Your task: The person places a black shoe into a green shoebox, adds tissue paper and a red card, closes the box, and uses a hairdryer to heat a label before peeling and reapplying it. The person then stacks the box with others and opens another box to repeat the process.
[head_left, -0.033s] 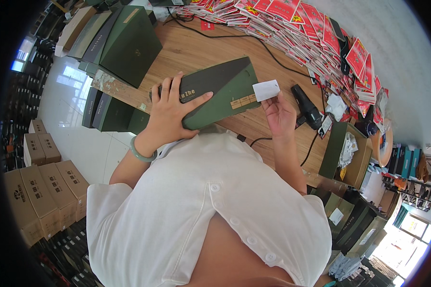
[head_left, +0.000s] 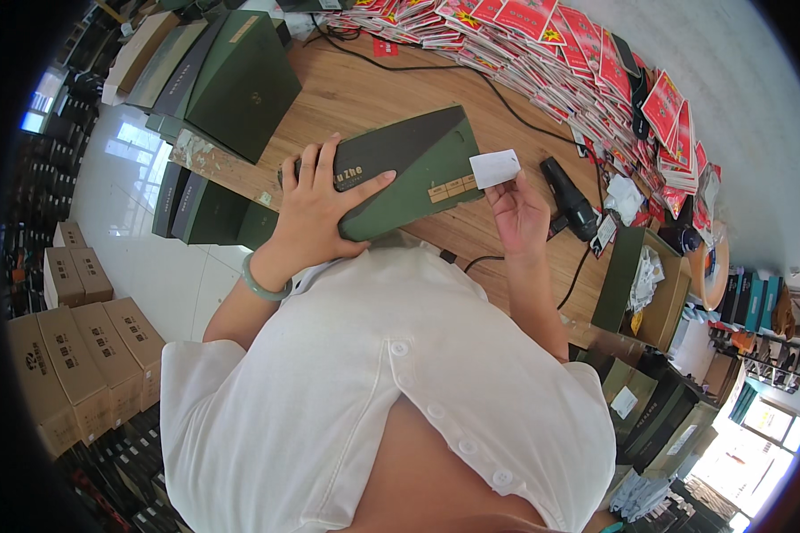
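A green and dark grey shoe box with gold lettering lies slantwise above the wooden table, close to my body. Across its left end spreads my left hand, fingers over the lid and thumb along the near edge, gripping it. The underside of the box is hidden. At the box's right end, my right hand pinches a small white paper slip between thumb and fingers. The slip overlaps the box's right edge in view; whether it touches the box I cannot tell. A small tan label strip sits on the box's end.
A black hair dryer lies right of my right hand. Red printed packets pile along the far edge, beside a black cable. More green boxes stand at the left; an open box holds crumpled paper at the right.
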The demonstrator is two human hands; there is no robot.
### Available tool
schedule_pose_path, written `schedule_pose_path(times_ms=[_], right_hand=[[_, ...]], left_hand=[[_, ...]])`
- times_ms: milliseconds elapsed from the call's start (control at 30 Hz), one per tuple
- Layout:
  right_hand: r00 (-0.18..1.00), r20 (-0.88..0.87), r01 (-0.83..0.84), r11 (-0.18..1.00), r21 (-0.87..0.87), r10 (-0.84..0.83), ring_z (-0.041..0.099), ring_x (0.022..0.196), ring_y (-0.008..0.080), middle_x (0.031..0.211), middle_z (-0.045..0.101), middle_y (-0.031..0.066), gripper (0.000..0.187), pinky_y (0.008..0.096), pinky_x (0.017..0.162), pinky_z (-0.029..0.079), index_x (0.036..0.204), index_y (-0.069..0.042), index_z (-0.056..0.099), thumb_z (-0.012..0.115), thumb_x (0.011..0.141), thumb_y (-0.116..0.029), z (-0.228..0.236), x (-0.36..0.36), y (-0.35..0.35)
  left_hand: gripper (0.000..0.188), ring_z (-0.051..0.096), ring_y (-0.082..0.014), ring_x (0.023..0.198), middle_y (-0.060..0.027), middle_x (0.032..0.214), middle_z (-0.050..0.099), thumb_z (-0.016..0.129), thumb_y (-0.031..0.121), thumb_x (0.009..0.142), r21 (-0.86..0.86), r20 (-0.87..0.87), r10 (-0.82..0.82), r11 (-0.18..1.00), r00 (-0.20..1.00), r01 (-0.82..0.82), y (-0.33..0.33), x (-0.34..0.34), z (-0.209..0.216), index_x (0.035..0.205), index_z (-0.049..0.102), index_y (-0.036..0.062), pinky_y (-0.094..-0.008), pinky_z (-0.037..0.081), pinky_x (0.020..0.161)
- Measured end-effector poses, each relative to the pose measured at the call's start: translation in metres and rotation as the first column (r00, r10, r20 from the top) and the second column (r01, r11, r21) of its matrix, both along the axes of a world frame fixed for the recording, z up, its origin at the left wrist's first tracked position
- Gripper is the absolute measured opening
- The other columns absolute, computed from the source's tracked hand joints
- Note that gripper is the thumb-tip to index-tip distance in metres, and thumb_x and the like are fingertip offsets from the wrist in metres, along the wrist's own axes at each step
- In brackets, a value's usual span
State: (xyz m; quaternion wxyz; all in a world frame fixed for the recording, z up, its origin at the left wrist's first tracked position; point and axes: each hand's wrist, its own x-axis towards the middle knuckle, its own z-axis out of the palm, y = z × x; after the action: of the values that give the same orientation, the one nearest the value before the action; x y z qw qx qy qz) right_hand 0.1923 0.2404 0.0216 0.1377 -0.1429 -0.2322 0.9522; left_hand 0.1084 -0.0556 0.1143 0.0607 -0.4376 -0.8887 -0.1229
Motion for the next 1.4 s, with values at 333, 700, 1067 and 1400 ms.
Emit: schedule_pose_path(times_ms=[333, 700, 1067, 1400], right_hand=[[0.984, -0.17, 0.072, 0.994, 0.081, -0.057, 0.044, 0.136, 0.0326, 0.133, 0.058, 0.01, 0.034, 0.0597, 0.114, 0.031, 0.132, -0.002, 0.053, 0.047, 0.102, -0.018, 0.024, 0.014, 0.033], [0.999, -0.041, 0.038, 0.967, 0.253, -0.028, 0.06, 0.109, 0.0239, 0.129, 0.059, 0.01, 0.037, 0.0453, 0.101, 0.045, 0.132, -0.004, 0.053, 0.052, 0.102, -0.026, 0.021, 0.022, 0.019], [0.937, 0.092, -0.344, 0.843, 0.414, 0.337, 0.063, 0.099, 0.0256, 0.111, 0.064, 0.0152, 0.048, 0.0434, 0.093, 0.051, 0.123, -0.001, 0.055, 0.044, 0.103, -0.044, 0.016, -0.024, -0.024], [0.827, 0.221, -0.549, 0.659, 0.514, 0.516, 0.061, 0.096, 0.0201, 0.114, 0.061, 0.0124, 0.059, 0.0365, 0.093, 0.052, 0.132, -0.005, 0.049, 0.048, 0.099, -0.054, -0.004, -0.028, -0.109]], left_hand=[[0.096, 0.033, -0.0414, 0.126, -0.026, 0.143, 0.033, 0.085, 0.039, 0.047, -0.019, -0.022, 0.01, 1.0, 1.0, -0.011, -0.001, 0.001, -0.003, 0.137, 0.053, 0.0442, -0.0537, 0.027, 0.099], [0.092, 0.036, -0.0425, 0.125, -0.0268, 0.143, 0.034, 0.084, 0.041, 0.05, 0.053, -0.05, 0.075, 0.996, 0.996, -0.072, -0.004, 0.008, -0.002, 0.137, 0.055, 0.0392, -0.0525, 0.028, 0.101], [0.092, 0.036, -0.0461, 0.123, -0.0324, 0.139, 0.034, 0.08, 0.045, 0.055, 0.307, 0.059, 0.709, 0.657, 0.703, -0.689, -0.088, 0.105, -0.03, 0.142, 0.051, 0.0354, -0.0544, 0.03, 0.1], [0.103, 0.035, -0.0488, 0.129, -0.0344, 0.139, 0.033, 0.077, 0.061, 0.063, 0.125, 0.438, 0.899, -0.053, 0.007, -0.991, -0.172, 0.235, -0.116, 0.152, 0.032, 0.0362, -0.0571, 0.03, 0.103]])
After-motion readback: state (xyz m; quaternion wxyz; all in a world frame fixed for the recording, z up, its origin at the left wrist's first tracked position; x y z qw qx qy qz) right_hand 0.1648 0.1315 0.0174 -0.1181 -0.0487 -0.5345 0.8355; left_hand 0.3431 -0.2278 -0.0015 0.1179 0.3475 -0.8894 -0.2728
